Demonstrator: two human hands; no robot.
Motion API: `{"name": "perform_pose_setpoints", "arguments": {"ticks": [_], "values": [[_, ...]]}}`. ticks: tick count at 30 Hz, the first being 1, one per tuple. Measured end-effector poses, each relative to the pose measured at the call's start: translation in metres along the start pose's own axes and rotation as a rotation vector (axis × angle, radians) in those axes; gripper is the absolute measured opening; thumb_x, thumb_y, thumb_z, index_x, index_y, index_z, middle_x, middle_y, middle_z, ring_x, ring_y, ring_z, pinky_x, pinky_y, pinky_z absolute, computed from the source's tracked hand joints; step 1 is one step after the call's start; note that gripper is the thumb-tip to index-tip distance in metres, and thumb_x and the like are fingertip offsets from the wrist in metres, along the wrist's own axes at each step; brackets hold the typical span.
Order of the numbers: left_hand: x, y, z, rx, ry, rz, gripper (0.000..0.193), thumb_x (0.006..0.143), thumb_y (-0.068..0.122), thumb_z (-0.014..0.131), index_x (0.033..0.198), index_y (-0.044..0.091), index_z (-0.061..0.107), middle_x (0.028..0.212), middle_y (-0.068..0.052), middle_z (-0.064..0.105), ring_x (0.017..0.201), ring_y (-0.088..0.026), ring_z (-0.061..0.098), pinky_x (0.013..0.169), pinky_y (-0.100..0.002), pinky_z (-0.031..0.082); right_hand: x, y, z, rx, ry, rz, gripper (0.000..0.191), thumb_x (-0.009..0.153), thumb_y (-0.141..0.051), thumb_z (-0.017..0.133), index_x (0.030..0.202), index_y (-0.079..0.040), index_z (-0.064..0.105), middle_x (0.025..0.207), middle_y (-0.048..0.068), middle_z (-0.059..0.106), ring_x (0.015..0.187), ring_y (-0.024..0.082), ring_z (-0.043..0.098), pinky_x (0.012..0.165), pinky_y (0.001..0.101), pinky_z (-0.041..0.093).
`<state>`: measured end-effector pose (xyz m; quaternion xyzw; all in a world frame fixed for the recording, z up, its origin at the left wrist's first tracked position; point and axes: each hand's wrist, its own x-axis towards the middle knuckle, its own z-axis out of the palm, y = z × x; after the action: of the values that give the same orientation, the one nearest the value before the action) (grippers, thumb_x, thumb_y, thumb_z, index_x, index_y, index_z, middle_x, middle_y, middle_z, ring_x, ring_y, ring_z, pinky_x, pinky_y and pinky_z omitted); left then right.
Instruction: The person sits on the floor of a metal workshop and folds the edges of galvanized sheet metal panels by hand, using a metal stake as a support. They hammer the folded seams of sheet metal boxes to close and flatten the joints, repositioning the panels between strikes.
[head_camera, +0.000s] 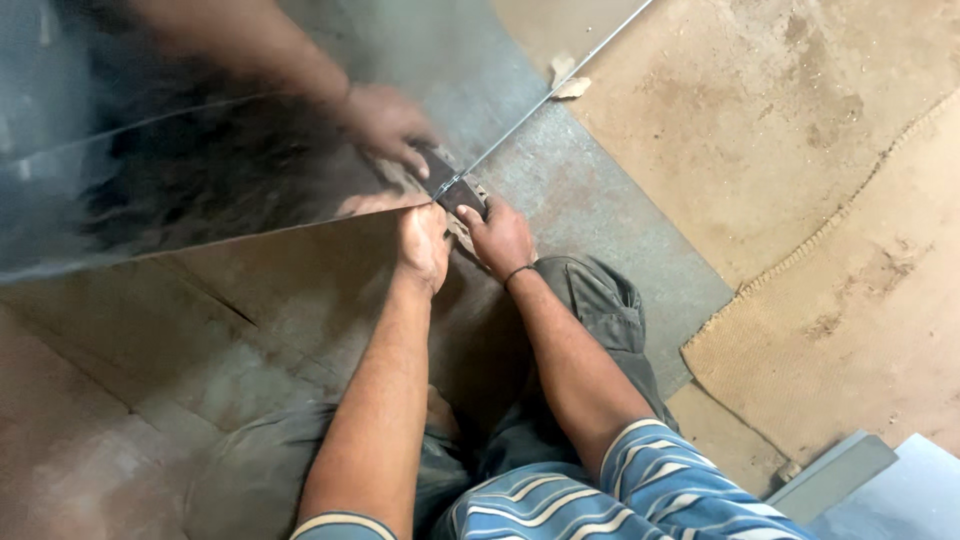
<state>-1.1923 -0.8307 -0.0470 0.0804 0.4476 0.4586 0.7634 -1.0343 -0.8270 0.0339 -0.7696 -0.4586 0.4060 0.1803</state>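
Metal sheet (250, 300) lies on the floor (760, 130). At its corner, the left hand (424, 245) presses down with bent fingers, and the right hand (500, 238) grips a dark tool (452, 188).

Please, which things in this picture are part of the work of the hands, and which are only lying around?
In use:
- metal sheet, held at its corner by left hand
- dark tool, gripped by right hand
- co-worker's hand, pressing on the sheet

Lying about:
- woven mat
- paper scrap
- grey metal piece
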Motion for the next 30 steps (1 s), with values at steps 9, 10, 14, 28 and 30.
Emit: {"name": "perform_pose_setpoints", "arguments": {"ticks": [9, 10, 14, 28, 30], "values": [[-0.001, -0.013, -0.014, -0.016, 0.219, -0.039, 0.016, 0.098, 0.023, 0.064, 0.113, 0.019, 0.069, 0.111, 0.006, 0.071, 0.109, -0.012, 0.064, 0.087, -0.042, 0.05, -0.002, 0.001, -0.007, 0.027, -0.054, 0.003, 0.049, 0.088, -0.05, 0.067, 0.111, -0.007, 0.073, 0.099, 0.024, 0.073, 0.099, 0.042, 0.07, 0.084, 0.052, 0.053], [0.0, -0.015, -0.014, 0.008, 0.224, -0.007, 0.018, 0.097, 0.023, 0.066, 0.114, 0.017, 0.069, 0.111, 0.005, 0.071, 0.106, -0.013, 0.065, 0.085, -0.04, 0.052, -0.002, 0.001, -0.007, 0.021, -0.055, 0.004, 0.049, 0.088, -0.05, 0.068, 0.111, -0.007, 0.073, 0.099, 0.024, 0.073, 0.098, 0.042, 0.07, 0.084, 0.0523, 0.053], [0.006, -0.016, -0.015, 0.131, 0.207, 0.187, 0.018, 0.099, 0.012, 0.076, 0.114, 0.001, 0.073, 0.108, -0.006, 0.071, 0.095, -0.019, 0.067, 0.084, -0.037, 0.056, 0.001, 0.001, -0.005, 0.014, -0.07, 0.022, 0.048, 0.088, -0.051, 0.067, 0.11, -0.008, 0.073, 0.098, 0.024, 0.074, 0.098, 0.042, 0.07, 0.084, 0.0523, 0.053], [0.013, -0.012, -0.014, 0.249, 0.349, 0.176, 0.014, 0.088, 0.01, 0.083, 0.098, 0.003, 0.076, 0.096, -0.006, 0.075, 0.087, -0.018, 0.069, 0.08, -0.035, 0.06, 0.004, 0.001, -0.009, 0.02, -0.046, 0.017, 0.048, 0.087, -0.051, 0.068, 0.112, -0.011, 0.074, 0.099, 0.023, 0.073, 0.098, 0.043, 0.069, 0.084, 0.0527, 0.052], [0.012, -0.011, -0.012, 0.303, 0.381, 0.171, 0.015, 0.087, 0.013, 0.084, 0.097, 0.006, 0.075, 0.094, -0.004, 0.075, 0.084, -0.016, 0.067, 0.074, -0.033, 0.057, 0.003, -0.001, -0.012, 0.026, -0.039, -0.01, 0.047, 0.089, -0.051, 0.068, 0.111, -0.01, 0.074, 0.099, 0.023, 0.073, 0.098, 0.043, 0.07, 0.084, 0.0523, 0.053]]}}
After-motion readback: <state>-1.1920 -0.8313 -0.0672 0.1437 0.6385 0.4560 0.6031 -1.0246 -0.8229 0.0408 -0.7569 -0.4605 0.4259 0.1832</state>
